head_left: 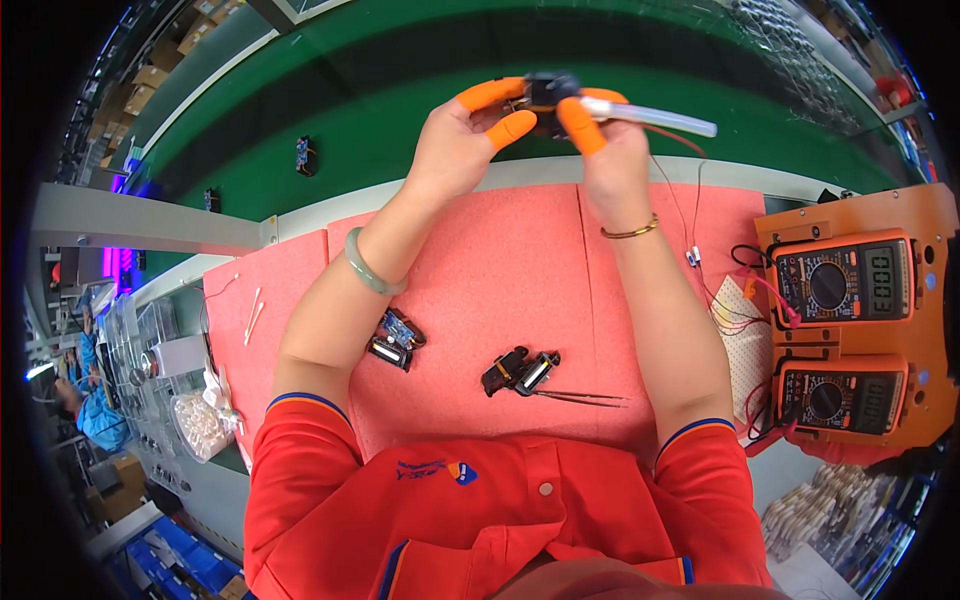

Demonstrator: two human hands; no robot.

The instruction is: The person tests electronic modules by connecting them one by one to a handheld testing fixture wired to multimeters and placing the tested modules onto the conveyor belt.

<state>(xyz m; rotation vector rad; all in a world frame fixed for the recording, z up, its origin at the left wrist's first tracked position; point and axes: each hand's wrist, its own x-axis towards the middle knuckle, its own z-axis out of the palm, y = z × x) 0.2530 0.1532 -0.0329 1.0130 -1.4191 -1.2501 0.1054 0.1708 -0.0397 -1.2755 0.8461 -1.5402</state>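
At the far edge of the pink mat, my left hand (450,145), wearing orange finger covers, pinches a small black device (550,90). My right hand (612,165), with similar covers, is closed on a translucent white pen-like stick (660,116) beside the device. The right fingertips lie against or very near the device; blur hides the exact contact. Below my left forearm sits an opened black device with a blue circuit board (400,328). Nearer my body lies another black opened device (512,372), with dark tweezers (585,399) alongside it.
Two orange multimeters (845,280) stand at right on an orange stand (935,240), with thin leads trailing over the pink mat (480,260). Cotton swabs (254,318) and a tub of swabs (200,425) are at left. A green conveyor (390,110) carries a circuit board (305,156).
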